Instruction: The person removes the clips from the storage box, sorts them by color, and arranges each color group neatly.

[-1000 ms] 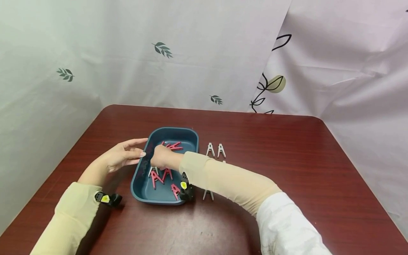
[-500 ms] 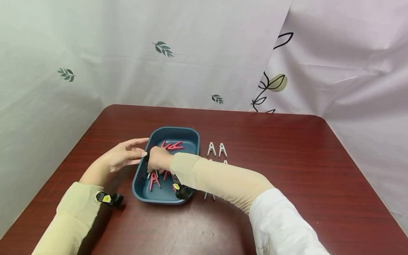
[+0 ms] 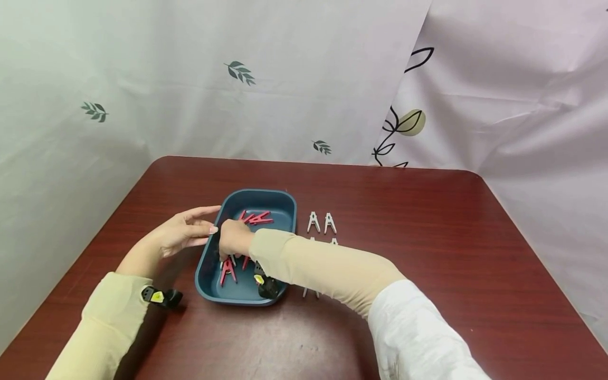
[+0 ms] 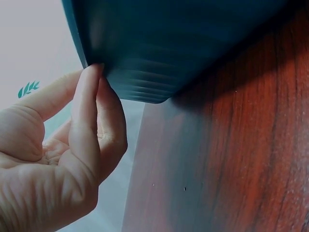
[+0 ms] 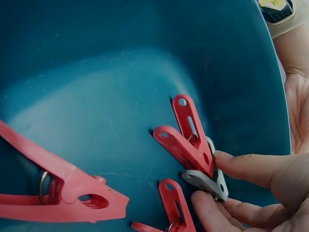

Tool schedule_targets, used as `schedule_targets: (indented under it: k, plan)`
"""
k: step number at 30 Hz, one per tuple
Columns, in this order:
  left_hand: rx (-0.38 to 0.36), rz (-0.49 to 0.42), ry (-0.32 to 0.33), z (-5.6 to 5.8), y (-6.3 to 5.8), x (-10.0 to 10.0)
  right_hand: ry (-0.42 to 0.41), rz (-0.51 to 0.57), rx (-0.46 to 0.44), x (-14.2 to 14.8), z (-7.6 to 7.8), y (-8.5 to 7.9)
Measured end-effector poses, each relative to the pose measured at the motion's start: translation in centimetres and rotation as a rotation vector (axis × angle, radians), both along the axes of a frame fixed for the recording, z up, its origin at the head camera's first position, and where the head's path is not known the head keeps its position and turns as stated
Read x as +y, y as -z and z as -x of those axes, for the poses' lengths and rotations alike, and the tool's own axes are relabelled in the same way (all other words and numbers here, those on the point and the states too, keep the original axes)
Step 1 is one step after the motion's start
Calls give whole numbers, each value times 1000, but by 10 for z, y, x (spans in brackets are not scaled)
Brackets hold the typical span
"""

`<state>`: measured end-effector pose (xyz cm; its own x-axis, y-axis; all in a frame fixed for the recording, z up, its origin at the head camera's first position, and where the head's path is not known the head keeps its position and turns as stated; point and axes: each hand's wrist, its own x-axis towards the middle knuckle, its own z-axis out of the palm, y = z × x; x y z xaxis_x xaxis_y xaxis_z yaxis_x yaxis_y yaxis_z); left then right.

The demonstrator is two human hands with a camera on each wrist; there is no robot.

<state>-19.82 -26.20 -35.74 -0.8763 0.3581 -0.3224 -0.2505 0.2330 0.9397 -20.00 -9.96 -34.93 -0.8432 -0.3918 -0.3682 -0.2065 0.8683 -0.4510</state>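
The left hand (image 3: 185, 232) pinched the rim of the blue tub (image 3: 233, 302), while the right hand (image 3: 235, 238) reached down inside, thumb and fingers narrowed on a grey clothespin (image 5: 205, 181) near the tub's side wall. A red clothespin (image 5: 179, 147) partly covered it. More red clothespins (image 3: 261, 218) lay about the tub (two near its far end). Pale clothespins (image 3: 330, 224) lay on the brown table (image 3: 404, 211) to the right, some partly hidden by the right sleeve (image 3: 328, 264)
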Motion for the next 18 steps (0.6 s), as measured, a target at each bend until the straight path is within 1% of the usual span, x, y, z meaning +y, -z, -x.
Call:
schedule_targets:
  k: [6, 10, 13, 18]
  plan:
    - [-6, -15, 5, -2, 2, -1, 11, 5, -46, 0, -2, 0]
    - [-5, -15, 2, -3, 1, -1, 14, 12, -58, 0, -3, -1]
    - [5, -15, 7, -3, 0, -1, -2, -5, -62, -1, -4, -2]
    - [12, -15, 9, -3, 1, -1, -4, -74, -94, -5, -5, -2]
